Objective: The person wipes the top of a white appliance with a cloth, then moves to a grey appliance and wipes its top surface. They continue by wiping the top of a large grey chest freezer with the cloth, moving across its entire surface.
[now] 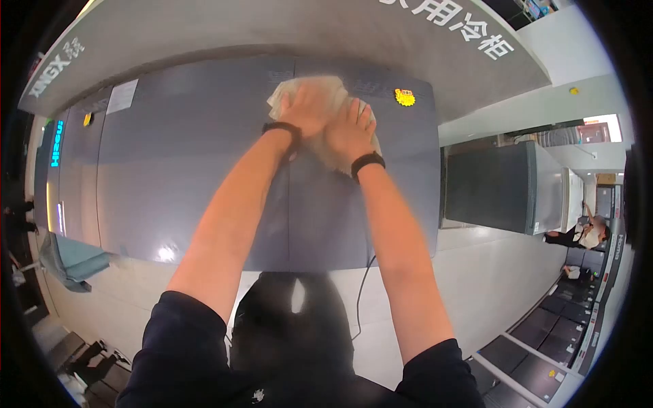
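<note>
A pale beige cloth (pixel 329 86) lies crumpled on the smooth dark grey top (pixel 183 156) of a wide appliance. My left hand (pixel 307 112) rests flat on the left part of the cloth, its fingers stretched away from me and a little blurred. Close beside it, my right hand (pixel 350 132) presses on the cloth's right part, fingers extended. Both hands are open, and each wrist has a dark band. Part of the cloth is hidden beneath my palms. A seam in the grey top runs just below the cloth.
A yellow sticker (pixel 405 97) and a white paper (pixel 122 96) are on the grey top. Behind rises a sign panel (pixel 469 54) with white lettering. A glossy black rounded object (pixel 292 326) and a cable (pixel 360 299) are before me. Another person (pixel 590 232) is far right.
</note>
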Demonstrator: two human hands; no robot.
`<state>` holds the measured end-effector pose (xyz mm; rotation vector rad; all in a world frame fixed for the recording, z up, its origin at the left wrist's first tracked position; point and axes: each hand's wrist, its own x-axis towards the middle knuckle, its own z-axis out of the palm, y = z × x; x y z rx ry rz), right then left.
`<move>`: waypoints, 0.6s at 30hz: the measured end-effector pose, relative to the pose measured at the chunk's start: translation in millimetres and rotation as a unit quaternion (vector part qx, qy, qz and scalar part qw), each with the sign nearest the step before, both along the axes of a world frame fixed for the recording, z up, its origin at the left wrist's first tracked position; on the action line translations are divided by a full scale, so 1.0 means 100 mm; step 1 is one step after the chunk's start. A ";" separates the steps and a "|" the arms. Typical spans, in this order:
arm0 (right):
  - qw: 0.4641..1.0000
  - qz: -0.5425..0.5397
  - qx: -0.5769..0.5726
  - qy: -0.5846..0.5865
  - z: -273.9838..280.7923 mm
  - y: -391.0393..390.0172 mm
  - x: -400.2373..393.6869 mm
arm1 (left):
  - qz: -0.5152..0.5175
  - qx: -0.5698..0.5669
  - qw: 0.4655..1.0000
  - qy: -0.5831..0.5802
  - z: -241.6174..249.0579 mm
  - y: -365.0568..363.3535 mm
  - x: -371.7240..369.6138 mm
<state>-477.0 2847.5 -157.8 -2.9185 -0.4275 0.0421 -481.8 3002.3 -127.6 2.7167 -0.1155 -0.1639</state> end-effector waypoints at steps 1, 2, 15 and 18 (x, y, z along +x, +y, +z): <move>1.000 0.002 -0.004 0.009 0.07 0.01 -0.12 | 0.000 0.009 1.000 0.000 -0.02 0.02 -0.11; 1.000 0.004 -0.007 0.020 0.13 0.03 -0.25 | 0.000 0.020 1.000 0.004 -0.06 0.05 -0.24; 0.996 0.031 -0.017 0.080 0.25 -0.47 -2.03 | 0.011 0.116 0.992 0.057 -0.35 0.14 -2.25; 0.993 0.036 -0.019 0.112 0.36 -0.57 -2.44 | 0.048 0.129 0.990 0.025 -0.26 0.17 -2.84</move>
